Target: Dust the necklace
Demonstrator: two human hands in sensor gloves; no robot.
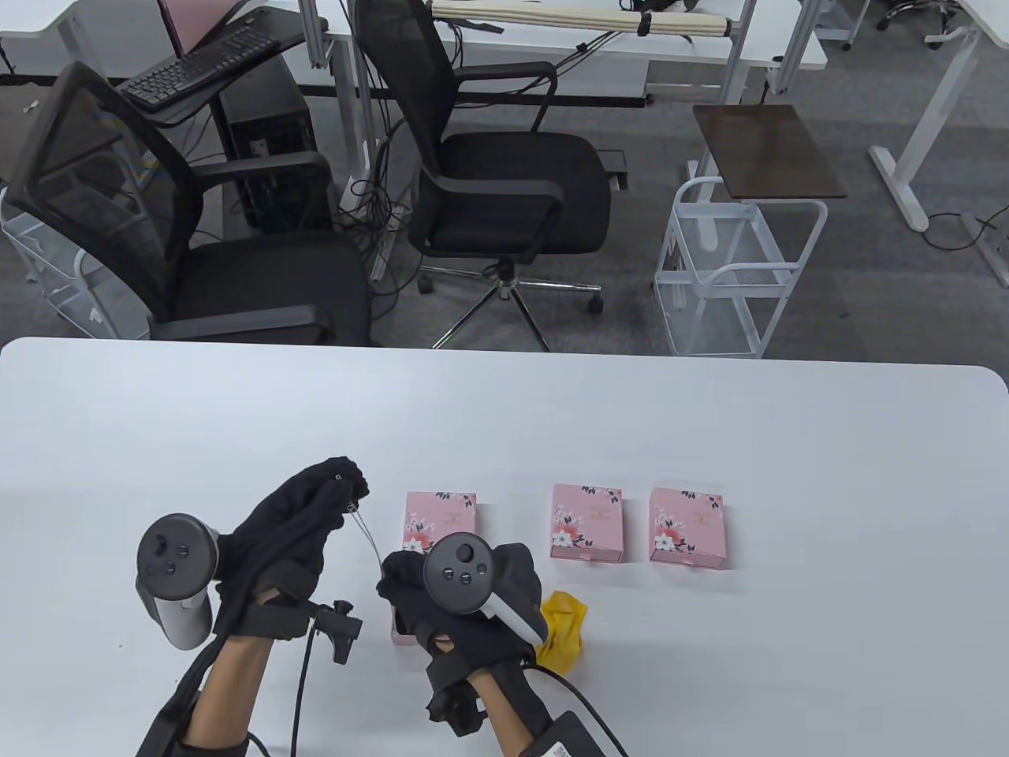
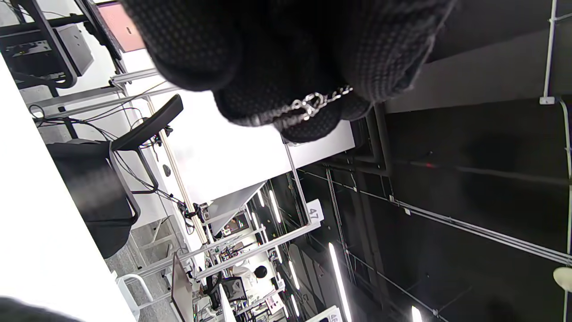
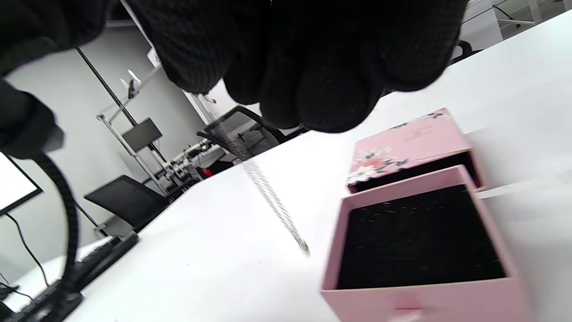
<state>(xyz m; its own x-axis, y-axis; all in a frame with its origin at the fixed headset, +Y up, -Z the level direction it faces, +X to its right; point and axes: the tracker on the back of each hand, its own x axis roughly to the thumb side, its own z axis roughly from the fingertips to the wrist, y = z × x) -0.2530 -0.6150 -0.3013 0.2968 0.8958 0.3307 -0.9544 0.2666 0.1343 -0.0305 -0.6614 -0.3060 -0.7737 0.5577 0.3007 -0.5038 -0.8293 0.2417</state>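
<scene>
Left hand (image 1: 295, 524): raised over the bench (image 1: 709, 426) at the left, fingers curled in a closed grip that pinches one end of the necklace (image 1: 364, 536); the left wrist view shows the clasp (image 2: 313, 103) lying across its fingertips (image 2: 308, 120).
Necklace: a thin silver chain stretched in the air between the two hands, clear of the bench; in the right wrist view it hangs down slanting from the fingers, its free end just beside the open tray.
Right hand (image 1: 465, 599): low over the bench just right of the left hand, fingers curled, its grip closed on the other end of the chain.
Open box: a pink tray (image 3: 424, 241) with a dark lining lies under the right hand, empty of the chain; its floral sleeve (image 1: 440, 520) lies touching it on the far side.
Cloth (image 1: 564, 627): yellow, crumpled on the bench, partly hidden by the right hand at its right side.
Closed boxes: two pink floral boxes, one (image 1: 587, 532) right of the sleeve and another (image 1: 686, 538) just beside it, both flat on the bench and well apart from the hands.
</scene>
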